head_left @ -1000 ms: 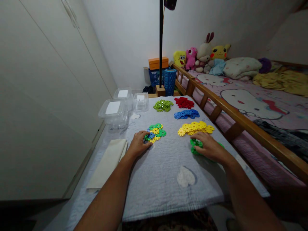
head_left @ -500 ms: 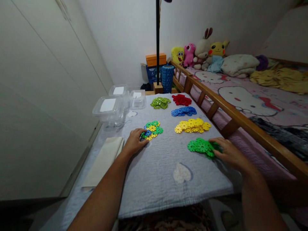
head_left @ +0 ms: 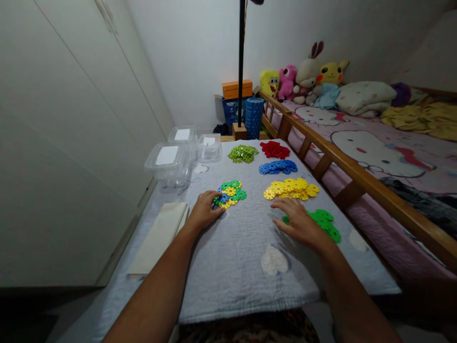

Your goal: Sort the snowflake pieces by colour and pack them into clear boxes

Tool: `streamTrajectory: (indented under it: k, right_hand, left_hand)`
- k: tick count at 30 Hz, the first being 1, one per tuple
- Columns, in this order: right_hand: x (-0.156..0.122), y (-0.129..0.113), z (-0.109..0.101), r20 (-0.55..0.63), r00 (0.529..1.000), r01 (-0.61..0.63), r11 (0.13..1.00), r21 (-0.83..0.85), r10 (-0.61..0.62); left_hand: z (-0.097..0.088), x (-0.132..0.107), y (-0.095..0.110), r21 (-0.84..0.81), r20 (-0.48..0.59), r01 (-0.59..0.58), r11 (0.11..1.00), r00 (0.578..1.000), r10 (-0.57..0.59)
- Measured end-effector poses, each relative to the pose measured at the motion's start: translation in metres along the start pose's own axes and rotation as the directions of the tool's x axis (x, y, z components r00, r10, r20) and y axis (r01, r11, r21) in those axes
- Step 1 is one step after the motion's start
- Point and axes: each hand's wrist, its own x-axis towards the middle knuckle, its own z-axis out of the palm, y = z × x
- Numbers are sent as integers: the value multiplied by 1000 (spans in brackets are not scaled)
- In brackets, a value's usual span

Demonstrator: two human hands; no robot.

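Note:
My left hand (head_left: pixel 204 211) rests on the grey quilt (head_left: pixel 243 252) with its fingertips curled against a mixed pile of green, yellow and blue flower-shaped discs (head_left: pixel 230 193). My right hand (head_left: pixel 298 221) lies flat with fingers stretched out over the left end of a dark green disc pile (head_left: pixel 324 221). Sorted piles lie beyond: yellow (head_left: pixel 291 189), blue (head_left: pixel 278 167), red (head_left: pixel 274 149) and light green (head_left: pixel 243 153).
Clear plastic lidded boxes (head_left: pixel 167 162) stand at the left rear of the quilt. A folded cream cloth (head_left: pixel 160 236) lies left of my left hand. A wooden bed rail (head_left: pixel 342 164) runs along the right. A black pole (head_left: pixel 241 66) stands behind.
My right hand slid from the right end of the dark green pile back to its left end, fingers now spread flat. My left hand stayed at the mixed pile.

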Motion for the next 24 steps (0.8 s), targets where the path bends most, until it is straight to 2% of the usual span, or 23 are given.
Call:
streamTrajectory:
  k: [3,6,10,15,20,24]
  right_hand:
    - [34,-28,19,69,994,80,997,-5,-80]
    - [62,-46,41,140,987,87,995,-53,-79]
    - [85,-56,69,113,991,82,993,-81,-73]
    - [98,-57,90,56,994,93,995,-44,-91]
    - [98,-54,91,-40,997,63,998,-14,-64]
    - [95,-54,93,-47,998,52,999,-4,-52]
  left_hand:
    - [-1,0,2,-4,2,-2,1000,1000,2]
    - [-1,-1,3,-12,-4,-16,1000,1000,16]
    - [0,-2,3,-8,-20,-24,1000,1000,24]
    - [-1,-1,3,13,-47,-22,1000,999,23]
    - [-1,-1,1,35,-49,6,999,999,-4]
    - [0,-2,-1,30,-45,1,1000,999,1]
